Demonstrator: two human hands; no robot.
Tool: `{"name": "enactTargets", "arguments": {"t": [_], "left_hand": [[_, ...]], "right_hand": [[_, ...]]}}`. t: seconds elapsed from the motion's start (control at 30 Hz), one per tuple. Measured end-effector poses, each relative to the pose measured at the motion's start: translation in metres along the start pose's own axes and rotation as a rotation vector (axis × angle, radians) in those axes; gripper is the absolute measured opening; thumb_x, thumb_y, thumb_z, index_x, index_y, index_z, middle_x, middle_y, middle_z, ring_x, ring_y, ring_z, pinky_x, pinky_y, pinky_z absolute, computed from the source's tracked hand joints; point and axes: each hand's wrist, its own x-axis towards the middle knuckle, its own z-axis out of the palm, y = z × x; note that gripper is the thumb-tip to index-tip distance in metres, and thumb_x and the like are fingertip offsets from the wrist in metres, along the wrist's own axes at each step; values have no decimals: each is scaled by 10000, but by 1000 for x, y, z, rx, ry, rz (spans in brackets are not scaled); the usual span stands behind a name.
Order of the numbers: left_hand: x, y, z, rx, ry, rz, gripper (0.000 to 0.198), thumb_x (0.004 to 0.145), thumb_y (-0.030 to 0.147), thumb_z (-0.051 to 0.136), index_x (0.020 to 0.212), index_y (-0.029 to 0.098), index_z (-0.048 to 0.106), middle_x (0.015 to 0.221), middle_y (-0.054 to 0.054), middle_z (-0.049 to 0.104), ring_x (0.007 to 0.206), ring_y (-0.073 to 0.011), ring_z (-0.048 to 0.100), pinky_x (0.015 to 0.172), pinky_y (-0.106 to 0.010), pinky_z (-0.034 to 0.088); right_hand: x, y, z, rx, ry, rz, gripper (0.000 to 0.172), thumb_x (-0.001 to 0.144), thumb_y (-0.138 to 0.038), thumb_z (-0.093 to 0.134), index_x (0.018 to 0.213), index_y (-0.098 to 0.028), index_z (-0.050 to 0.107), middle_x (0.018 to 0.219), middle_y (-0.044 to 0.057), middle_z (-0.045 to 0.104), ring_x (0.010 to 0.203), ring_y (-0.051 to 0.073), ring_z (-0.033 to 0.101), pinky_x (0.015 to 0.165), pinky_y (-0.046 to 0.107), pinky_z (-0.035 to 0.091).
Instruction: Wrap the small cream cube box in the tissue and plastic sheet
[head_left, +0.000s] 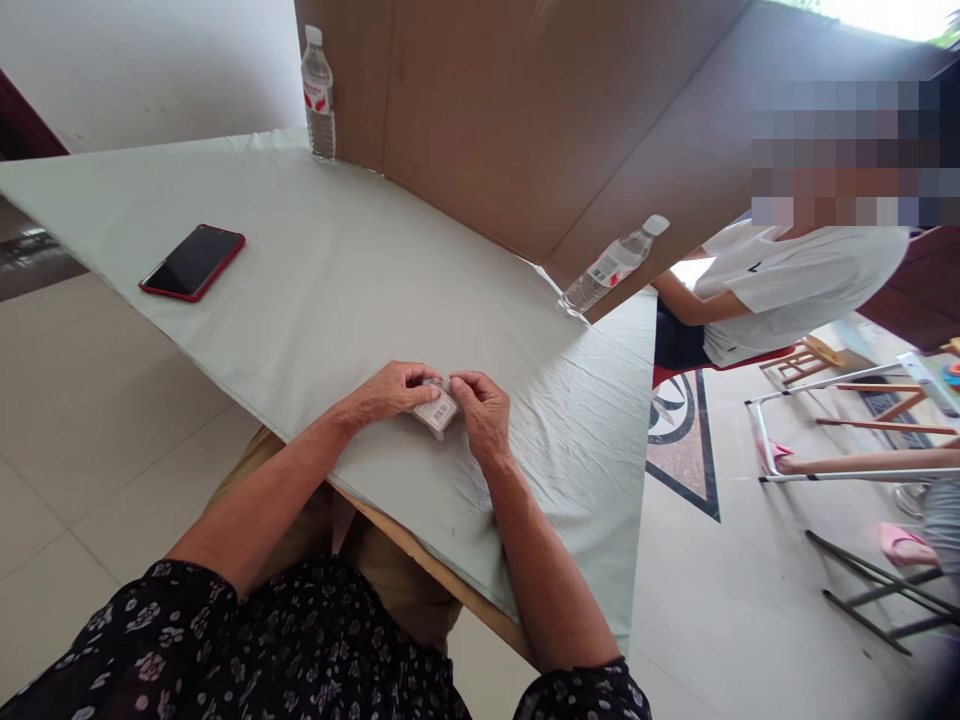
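Observation:
A small pale box [436, 412] with dark printing, apparently in clear wrapping, is just above the cloth-covered table near its front edge. My left hand [390, 390] grips it from the left, the thumb lying across its upper face. At the box's upper right corner, my right hand [482, 408] is closed, thumb and forefinger pinched together. Whatever lies between those fingertips is too small to make out.
A phone in a red case [193, 262] lies on the left of the pale tablecloth [315, 260]. Water bottles stand by the brown partition, one at the back [319, 95] and one at the right [615, 266]. Beyond it sits a person in a white shirt [810, 290].

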Motion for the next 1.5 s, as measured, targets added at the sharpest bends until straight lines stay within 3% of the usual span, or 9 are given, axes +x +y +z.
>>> {"name": "enactTargets", "arguments": {"t": [0.37, 0.6, 0.83, 1.03, 1.17, 1.27, 1.4, 1.5], "left_hand": [[-2, 4, 4, 62, 52, 41, 389, 767, 447, 627, 975, 132, 720, 772, -17, 663, 688, -140, 561, 622, -251, 412], [2, -3, 4, 158, 93, 77, 357, 784, 422, 567, 931, 137, 722, 728, -7, 642, 654, -133, 523, 598, -248, 394], [3, -4, 7, 244, 142, 144, 362, 848, 415, 494, 895, 141, 725, 775, -21, 668, 721, -150, 552, 656, -259, 421], [3, -3, 9, 298, 181, 171, 353, 872, 409, 465, 834, 153, 705, 763, -17, 655, 728, -157, 545, 676, -274, 418], [4, -3, 10, 315, 203, 166, 346, 861, 408, 455, 810, 156, 687, 740, -14, 640, 705, -154, 530, 662, -272, 412], [3, 0, 9, 320, 208, 156, 332, 855, 384, 449, 846, 159, 693, 784, -21, 671, 723, -157, 553, 682, -269, 429], [1, 2, 9, 332, 214, 137, 321, 850, 359, 453, 868, 159, 703, 833, -31, 703, 741, -159, 580, 691, -266, 452], [1, 0, 9, 315, 216, 130, 315, 852, 360, 456, 855, 159, 699, 810, -29, 699, 727, -156, 585, 665, -261, 457]], "right_hand": [[-6, -13, 0, -196, -24, -148, 155, 806, -369, 671, 799, -238, 754, 847, 15, 753, 833, 194, 658, 830, 330, 507], [-8, -8, -1, -282, -77, -237, 148, 854, -335, 643, 834, -271, 775, 923, 31, 770, 890, 217, 693, 867, 365, 504], [-12, 0, -1, -544, 36, -474, 188, 924, -338, 610, 882, -265, 778, 934, 51, 782, 931, 223, 702, 908, 397, 466], [-19, 6, -6, -686, 34, -627, 216, 946, -351, 579, 972, -266, 776, 1028, 71, 773, 976, 222, 689, 919, 405, 449], [-22, 6, -8, -659, 48, -675, 181, 934, -322, 600, 907, -265, 770, 1075, 74, 754, 1003, 226, 682, 944, 425, 457], [-20, 5, -13, -519, 55, -583, 175, 919, -360, 624, 983, -252, 746, 1173, 96, 717, 1096, 247, 659, 977, 445, 480], [-13, 11, -21, -378, -86, -374, 519, 845, -501, 695, 1297, -261, 606, 1394, 122, 607, 1245, 284, 602, 955, 447, 524], [-11, 18, -22, -382, -233, -289, 795, 752, -567, 774, 1424, -250, 493, 1417, 144, 594, 1250, 316, 608, 1018, 497, 499]]}}
